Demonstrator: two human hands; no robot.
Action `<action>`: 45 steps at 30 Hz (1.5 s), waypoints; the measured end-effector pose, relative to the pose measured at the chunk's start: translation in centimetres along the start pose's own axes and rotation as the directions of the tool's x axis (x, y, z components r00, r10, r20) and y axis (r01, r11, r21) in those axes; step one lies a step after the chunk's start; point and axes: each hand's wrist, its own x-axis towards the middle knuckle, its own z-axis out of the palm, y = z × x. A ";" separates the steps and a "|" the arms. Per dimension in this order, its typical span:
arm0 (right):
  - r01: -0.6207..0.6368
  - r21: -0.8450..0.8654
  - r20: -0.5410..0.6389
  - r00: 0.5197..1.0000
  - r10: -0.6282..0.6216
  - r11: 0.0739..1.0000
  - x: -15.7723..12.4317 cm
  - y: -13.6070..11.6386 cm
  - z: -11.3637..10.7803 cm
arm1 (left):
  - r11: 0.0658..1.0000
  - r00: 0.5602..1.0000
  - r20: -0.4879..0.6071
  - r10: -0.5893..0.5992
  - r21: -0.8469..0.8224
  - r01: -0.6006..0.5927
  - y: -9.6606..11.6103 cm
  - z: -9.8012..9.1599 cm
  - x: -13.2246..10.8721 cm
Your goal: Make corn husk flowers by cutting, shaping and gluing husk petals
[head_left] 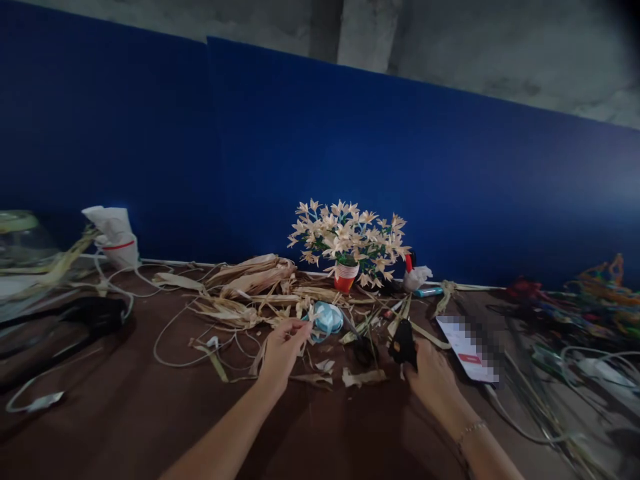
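Note:
My left hand (283, 350) is closed in a pinch on a small pale piece of husk (311, 315), held in front of a roll of light blue ribbon or tape (329, 319). On the other side, my right hand (434, 373) is closed against a dark black object with a tan patch (403, 343); its exact kind is unclear, and the fingers are partly hidden. Black-handled scissors (364, 347) seem to lie between the hands among husk scraps (364, 377). Behind them, a bunch of cream husk flowers (345, 233) stands in a red and white cup (343, 277).
Dried corn husks (257, 280) are heaped at the back. A phone (465, 347) on a cable lies right, near thin stems (537, 400) and tangled coloured strands (605, 293). White cable (165, 360), a black object (95, 317) and a white bag (116, 237) are left. A blue partition (250, 153) stands behind.

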 end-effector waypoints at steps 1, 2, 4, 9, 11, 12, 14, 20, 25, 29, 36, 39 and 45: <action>-0.016 -0.051 0.018 1.000 0.017 0.999 -0.4 0.6 0.4 | 0.999 1.000 -0.006 -0.028 -0.024 0.028 0.0 0.0 0.0; -0.022 -0.104 0.014 1.000 0.024 0.994 -0.9 0.8 0.6 | 0.997 0.998 -0.006 -0.064 -0.048 0.063 0.1 0.1 0.0; -0.027 -0.218 -0.066 0.998 0.013 0.976 -1.7 0.4 0.4 | 0.990 0.993 0.004 -0.114 -0.087 0.114 0.2 0.2 -0.1; 0.246 -0.129 -0.209 0.940 -0.269 0.961 -1.7 -4.7 -1.5 | 0.991 0.997 -0.011 -0.081 -0.107 0.079 0.2 0.3 -0.1; 0.468 0.054 -0.040 0.884 -0.467 0.882 -1.1 -7.3 -1.2 | 0.992 0.997 -0.018 -0.074 -0.106 0.072 0.1 0.3 -0.1; 0.537 0.114 0.027 0.839 -0.543 0.836 -0.8 -8.4 -0.7 | 0.992 0.997 -0.013 -0.075 -0.107 0.073 0.0 0.2 -0.1; 0.594 0.154 0.110 0.784 -0.611 0.789 -0.2 -10.0 0.4 | 0.992 0.997 -0.002 -0.076 -0.105 0.076 -0.1 0.1 0.0; 0.610 0.274 0.159 0.734 -0.660 0.744 0.6 -10.4 3.0 | 0.995 0.999 -0.004 -0.054 -0.080 0.054 -0.1 -0.1 0.1; 0.511 0.512 0.125 0.751 -0.648 0.691 0.8 -9.9 3.6 | 0.991 0.997 0.000 -0.072 -0.109 0.072 -0.2 0.1 0.0; 0.162 0.869 0.111 0.857 -0.504 0.467 1.0 -10.0 3.1 | 0.983 0.993 0.015 -0.120 -0.134 0.121 0.0 0.2 -0.2; -0.327 0.933 0.254 0.895 -0.367 -0.151 0.5 -10.4 1.9 | 0.945 0.969 0.157 -0.192 -0.238 0.226 1.4 1.0 -1.3; -0.340 0.923 0.268 0.904 -0.333 -0.180 0.0 -10.8 2.2 | 0.934 0.963 0.201 -0.179 -0.272 0.231 1.5 1.4 -1.8; -0.372 0.901 0.256 0.872 -0.418 -0.223 -0.5 -11.1 2.5 | 0.953 0.985 0.116 -0.131 -0.259 0.157 1.6 1.4 -2.0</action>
